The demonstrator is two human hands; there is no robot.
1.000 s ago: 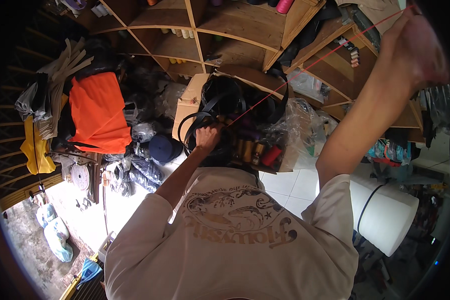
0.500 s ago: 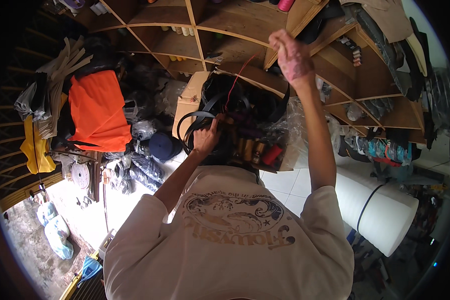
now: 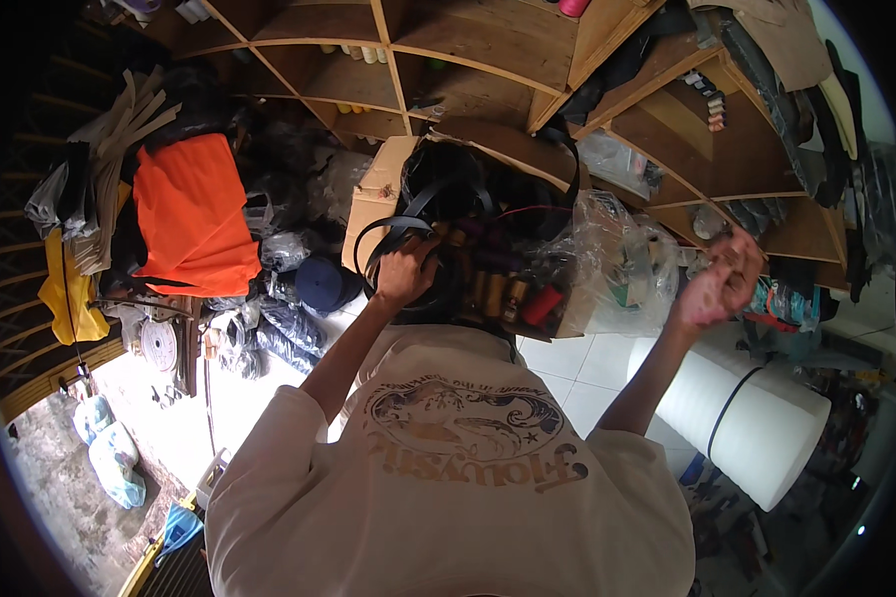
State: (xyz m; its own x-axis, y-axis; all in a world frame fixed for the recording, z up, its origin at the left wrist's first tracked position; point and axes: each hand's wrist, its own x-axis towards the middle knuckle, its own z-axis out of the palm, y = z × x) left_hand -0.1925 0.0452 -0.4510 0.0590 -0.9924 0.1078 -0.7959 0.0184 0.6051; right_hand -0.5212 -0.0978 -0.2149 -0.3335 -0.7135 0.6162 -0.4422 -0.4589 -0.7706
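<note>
An open cardboard box (image 3: 378, 189) stands in front of me, holding black straps (image 3: 408, 227) and several thread spools. My left hand (image 3: 405, 273) is inside its left part, fingers curled down among the straps; whatever they grip is hidden. Out to the right, my right hand (image 3: 722, 284) is raised with its fingers closed. A red thread (image 3: 536, 210) runs from the box toward that hand, though its stretch near the fingers is too thin to follow. Beside the straps lie gold spools (image 3: 493, 294) and a red spool (image 3: 542, 304).
Wooden shelves (image 3: 488, 50) with compartments curve behind the box. Clear plastic wrapping (image 3: 622, 259) bulges at its right side. A white foam roll (image 3: 767, 438) lies at the right. Orange cloth (image 3: 191, 214) and a dark blue roll (image 3: 325, 285) are to the left.
My right hand has swung down and outward to the right, and the red thread has gone from slanting upward to running nearly level rightward. My left hand stays in the box, its fingers more curled.
</note>
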